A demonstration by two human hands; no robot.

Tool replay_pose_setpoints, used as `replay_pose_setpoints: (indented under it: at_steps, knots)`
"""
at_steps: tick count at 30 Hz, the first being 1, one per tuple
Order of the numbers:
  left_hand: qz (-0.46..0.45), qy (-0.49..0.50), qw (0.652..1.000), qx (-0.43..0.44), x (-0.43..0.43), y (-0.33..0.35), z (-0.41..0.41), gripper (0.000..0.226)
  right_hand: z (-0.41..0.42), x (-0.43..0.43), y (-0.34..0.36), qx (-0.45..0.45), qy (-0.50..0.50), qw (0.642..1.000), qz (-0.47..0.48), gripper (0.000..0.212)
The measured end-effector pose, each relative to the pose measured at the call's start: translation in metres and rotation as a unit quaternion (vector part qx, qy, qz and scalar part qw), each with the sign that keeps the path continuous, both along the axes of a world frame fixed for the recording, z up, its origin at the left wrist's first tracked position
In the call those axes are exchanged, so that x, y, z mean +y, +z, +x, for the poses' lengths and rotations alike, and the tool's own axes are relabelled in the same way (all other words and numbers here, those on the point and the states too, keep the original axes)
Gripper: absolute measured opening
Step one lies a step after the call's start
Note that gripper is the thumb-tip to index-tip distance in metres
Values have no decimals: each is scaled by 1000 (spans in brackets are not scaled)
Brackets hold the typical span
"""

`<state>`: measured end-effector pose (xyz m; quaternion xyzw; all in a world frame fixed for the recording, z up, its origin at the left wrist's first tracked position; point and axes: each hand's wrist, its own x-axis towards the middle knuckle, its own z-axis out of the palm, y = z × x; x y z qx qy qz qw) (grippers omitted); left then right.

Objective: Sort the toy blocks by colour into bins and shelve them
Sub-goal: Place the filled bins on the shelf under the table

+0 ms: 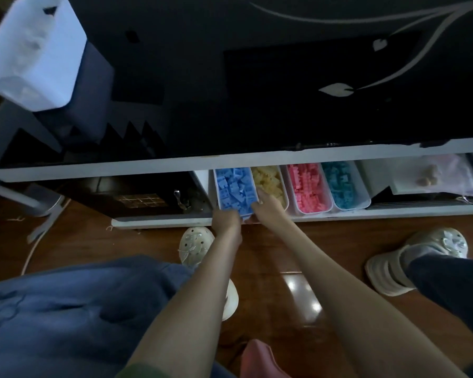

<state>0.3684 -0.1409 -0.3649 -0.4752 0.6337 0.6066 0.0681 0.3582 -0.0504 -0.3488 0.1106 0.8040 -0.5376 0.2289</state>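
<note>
Looking down from head height at a low white shelf (393,212) beneath a dark counter (284,77) patterned with pale leaves. Four narrow, open-topped white plastic bins stand side by side on the shelf, long sides touching, each heaped with toy blocks of one colour. From left to right they are a blue bin (217,192), a yellow bin (285,192), a pink bin (314,213) and a teal bin (365,190). The person reaches forward with both bare arms to the blue bin, whose near end juts a little past the shelf's front edge, over the wooden floor (271,249). The left hand (225,221) clasps the bin's near end at its left corner, fingers curled on the rim. The right hand (266,205) holds the near right corner, its fingers lying along the wall next to the yellow bin. How far those fingers wrap is hard to make out in the dim light. The blue blocks (234,186) fill the bin almost to the brim, so it is probably fairly heavy for its size. The load is loose and would shift or spill if the bin tipped. The thin plastic walls are likely smooth and may flex under a squeeze. The near end and its two corners look like the soundest places to hold, with the bin kept level and slid straight along the shelf. The shelving looks nearly finished, with only this bin left to seat.
</note>
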Motion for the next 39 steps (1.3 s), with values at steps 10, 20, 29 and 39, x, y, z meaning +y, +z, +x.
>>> replay_pose_setpoints:
  at_steps: [10, 20, 29, 39]
  knots:
    - [29, 38, 999, -16, -11, -17, -1, 31, 2, -12, -20, -2, -37, 999, 40, 28]
    - [55, 48, 997, 1, -12, -12, 3, 31, -2, 8, -13, -7, -79, 996, -35, 43]
    - [41, 15, 999, -11, -17, -17, 4, 29, 0, 53, -18, 89, -147, 972, 157, 40]
    - [47, -94, 994, -20, -13, -30, -12, 30, 3, 76, -39, -1, -42, 964, 263, 39]
